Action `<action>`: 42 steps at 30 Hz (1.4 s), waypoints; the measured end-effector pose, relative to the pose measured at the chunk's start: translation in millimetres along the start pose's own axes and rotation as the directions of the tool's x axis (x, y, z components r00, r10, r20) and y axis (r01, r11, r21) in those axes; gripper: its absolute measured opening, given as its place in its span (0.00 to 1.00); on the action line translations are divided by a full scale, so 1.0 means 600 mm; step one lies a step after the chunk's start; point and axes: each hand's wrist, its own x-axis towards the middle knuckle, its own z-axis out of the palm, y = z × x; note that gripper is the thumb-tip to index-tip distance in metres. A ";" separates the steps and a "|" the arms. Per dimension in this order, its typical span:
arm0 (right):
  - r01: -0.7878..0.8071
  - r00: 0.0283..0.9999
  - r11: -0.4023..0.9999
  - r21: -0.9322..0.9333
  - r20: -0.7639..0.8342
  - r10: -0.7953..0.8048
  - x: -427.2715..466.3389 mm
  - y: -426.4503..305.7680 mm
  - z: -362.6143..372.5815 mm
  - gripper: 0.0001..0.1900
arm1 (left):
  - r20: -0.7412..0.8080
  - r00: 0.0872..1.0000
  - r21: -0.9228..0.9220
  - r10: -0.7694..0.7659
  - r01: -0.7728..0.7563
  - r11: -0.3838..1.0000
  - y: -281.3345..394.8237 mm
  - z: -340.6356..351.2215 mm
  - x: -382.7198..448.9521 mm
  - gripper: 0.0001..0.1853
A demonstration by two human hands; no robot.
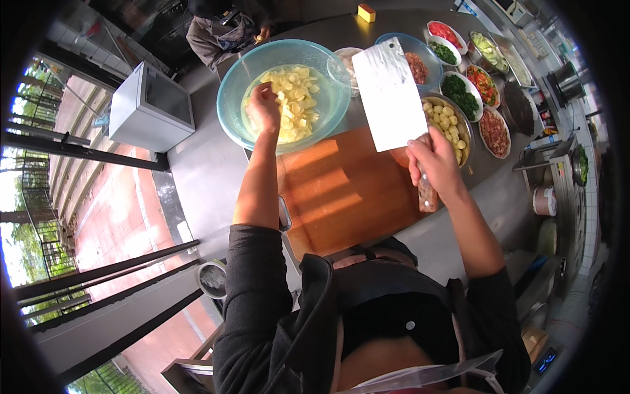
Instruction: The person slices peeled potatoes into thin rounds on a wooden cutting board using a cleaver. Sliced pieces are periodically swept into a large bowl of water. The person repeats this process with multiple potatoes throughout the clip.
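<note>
My left hand (264, 109) is over the left part of a large translucent blue basin (228, 98), at the pale yellow slices (295, 101) lying in liquid. Its fingertips are curled and partly hidden, so whether they hold a slice cannot be told. My right hand (435, 157) grips the handle of a cleaver (391, 93), whose broad, bright blade is raised above the far right part of a wooden cutting board (339, 197). Below and right of the blade, a metal bowl holds small peeled potatoes (447, 120), partly behind my right hand.
Right of the blade stand a blue bowl of minced meat (417, 68) and plates of chopped greens (460, 93), chopped peppers (482, 83) and meat (493, 133). A yellow box-shaped thing (366, 13) lies at the far edge. Another person's hand (263, 34) is beyond the basin.
</note>
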 end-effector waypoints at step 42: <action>0.024 0.934 0.962 0.272 -0.350 0.076 -0.172 0.158 -0.497 0.06 | 0.775 0.625 0.488 -0.093 -0.497 0.717 0.422 0.416 -0.437 0.35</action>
